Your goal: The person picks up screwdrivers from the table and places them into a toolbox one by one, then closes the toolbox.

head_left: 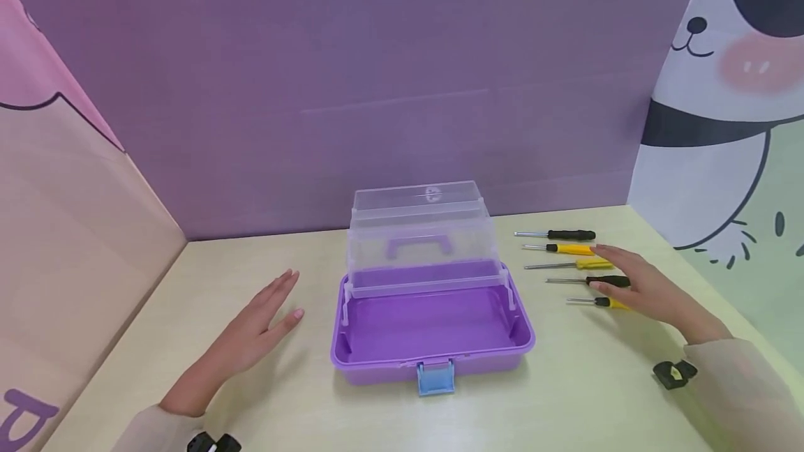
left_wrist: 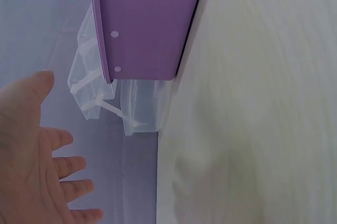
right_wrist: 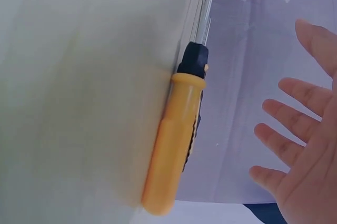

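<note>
A purple toolbox (head_left: pixel 433 323) with its clear lid (head_left: pixel 421 229) raised stands mid-table, a blue latch (head_left: pixel 436 378) at its front. To its left my left hand (head_left: pixel 254 330) is held with fingers extended and nothing in it; the left wrist view shows the box's purple side (left_wrist: pixel 147 24) beyond the thumb. My right hand (head_left: pixel 650 291) hovers with spread fingers over the handles of a row of screwdrivers, partly covering some. The nearest one has a yellow handle (right_wrist: pixel 174 140). Behind it lie a black-handled screwdriver (head_left: pixel 609 280), two yellow-handled ones and a farthest black-handled screwdriver (head_left: pixel 570 235).
The pale wooden table (head_left: pixel 301 403) meets a purple backdrop (head_left: pixel 389 89) just behind the box. Printed cloth panels close off both sides, with a panda figure (head_left: pixel 710 89) on the right one.
</note>
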`<state>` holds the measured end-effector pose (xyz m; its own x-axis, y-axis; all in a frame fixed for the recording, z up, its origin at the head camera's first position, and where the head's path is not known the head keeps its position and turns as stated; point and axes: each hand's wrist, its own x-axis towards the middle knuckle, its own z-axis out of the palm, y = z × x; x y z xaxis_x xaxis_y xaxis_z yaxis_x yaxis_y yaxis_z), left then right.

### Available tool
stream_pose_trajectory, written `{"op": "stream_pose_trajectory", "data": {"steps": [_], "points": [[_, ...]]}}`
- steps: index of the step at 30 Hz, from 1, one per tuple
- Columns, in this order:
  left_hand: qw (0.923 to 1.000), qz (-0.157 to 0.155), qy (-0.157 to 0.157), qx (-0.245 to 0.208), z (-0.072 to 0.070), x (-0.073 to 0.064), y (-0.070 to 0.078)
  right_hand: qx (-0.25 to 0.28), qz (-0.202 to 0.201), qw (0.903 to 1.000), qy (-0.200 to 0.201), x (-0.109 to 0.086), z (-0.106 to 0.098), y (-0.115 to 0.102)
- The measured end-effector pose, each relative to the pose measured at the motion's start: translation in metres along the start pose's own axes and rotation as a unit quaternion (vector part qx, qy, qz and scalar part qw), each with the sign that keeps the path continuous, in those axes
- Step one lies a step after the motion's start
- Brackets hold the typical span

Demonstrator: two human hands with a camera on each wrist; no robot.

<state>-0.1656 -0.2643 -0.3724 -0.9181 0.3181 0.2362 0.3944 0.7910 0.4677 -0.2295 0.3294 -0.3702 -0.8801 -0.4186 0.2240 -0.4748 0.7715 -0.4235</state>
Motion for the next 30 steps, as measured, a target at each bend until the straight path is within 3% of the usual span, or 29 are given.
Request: {"op": "stream_pose_trajectory", "data": {"steps": [17, 30], "points": [[0.9995, 0.027, -0.013, -0.007, 0.007, 0.001, 0.014, 0.002, -0.018, 0.9998, 0.011, -0.009, -0.003, 0.005], [0.9987, 0.045, -0.024, -0.009, 0.012, -0.005, 0.025, -0.036, -0.026, 0.9989, 0.016, -0.015, -0.005, 0.011]]}}
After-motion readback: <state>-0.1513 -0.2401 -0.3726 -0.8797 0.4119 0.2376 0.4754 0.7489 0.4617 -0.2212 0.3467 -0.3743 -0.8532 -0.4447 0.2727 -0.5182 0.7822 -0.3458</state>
